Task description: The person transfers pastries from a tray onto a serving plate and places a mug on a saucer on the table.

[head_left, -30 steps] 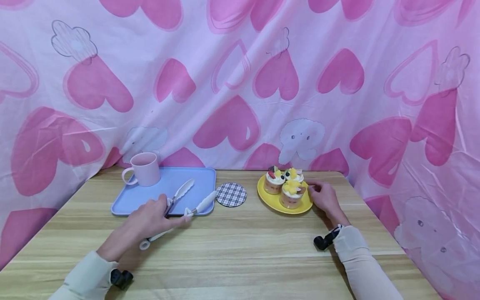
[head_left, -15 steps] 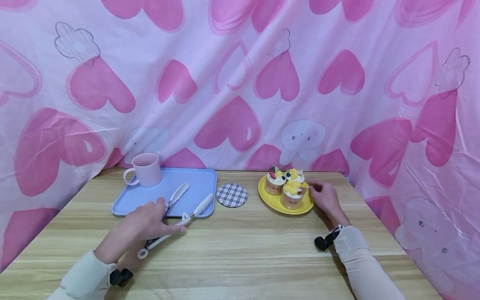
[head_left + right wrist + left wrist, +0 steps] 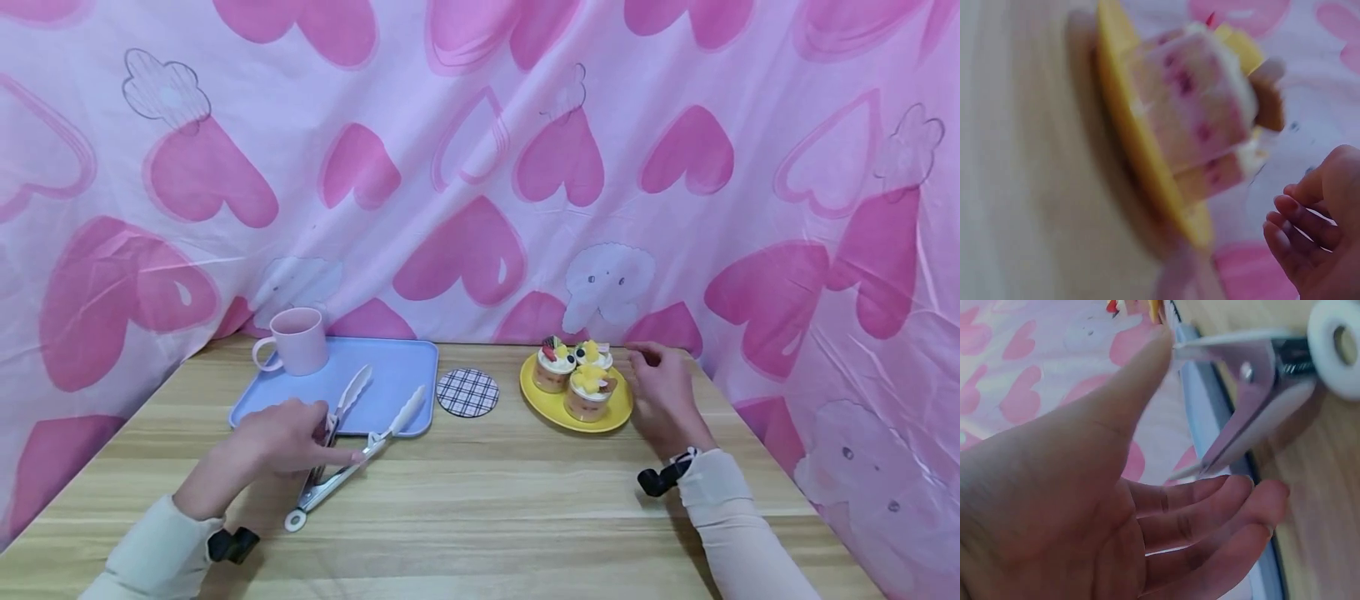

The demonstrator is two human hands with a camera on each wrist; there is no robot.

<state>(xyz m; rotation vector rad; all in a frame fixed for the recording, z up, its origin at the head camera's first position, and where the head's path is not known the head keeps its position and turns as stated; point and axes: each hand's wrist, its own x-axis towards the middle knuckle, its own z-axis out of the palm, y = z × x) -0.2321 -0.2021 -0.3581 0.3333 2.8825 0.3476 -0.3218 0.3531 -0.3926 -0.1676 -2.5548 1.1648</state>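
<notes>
A pair of tongs point(image 3: 341, 477) with white tips lies spread apart, its tips over the blue tray point(image 3: 397, 360) and its ring end toward the front. My left hand point(image 3: 281, 442) surrounds it loosely. In the left wrist view, the straight thumb point(image 3: 1141, 372) meets one arm of the tongs, while the relaxed fingers point(image 3: 1210, 519) are right at the other. At the right, a yellow plate point(image 3: 542, 410) bears three dessert cups point(image 3: 588, 406) topped with cream and fruit. My right hand point(image 3: 667, 396) is beside the plate's right rim, fingers loosely bent around nothing.
On the tray's back left stands a pink mug point(image 3: 300, 343). A round checked coaster point(image 3: 467, 393) lies between tray and plate. Behind the wooden table point(image 3: 480, 517) hangs a pink heart-patterned cloth point(image 3: 450, 167).
The tongs have come down and nearer the front, and my left hand has loosened around them. My right hand has come off the plate's rim, rising slightly to the right.
</notes>
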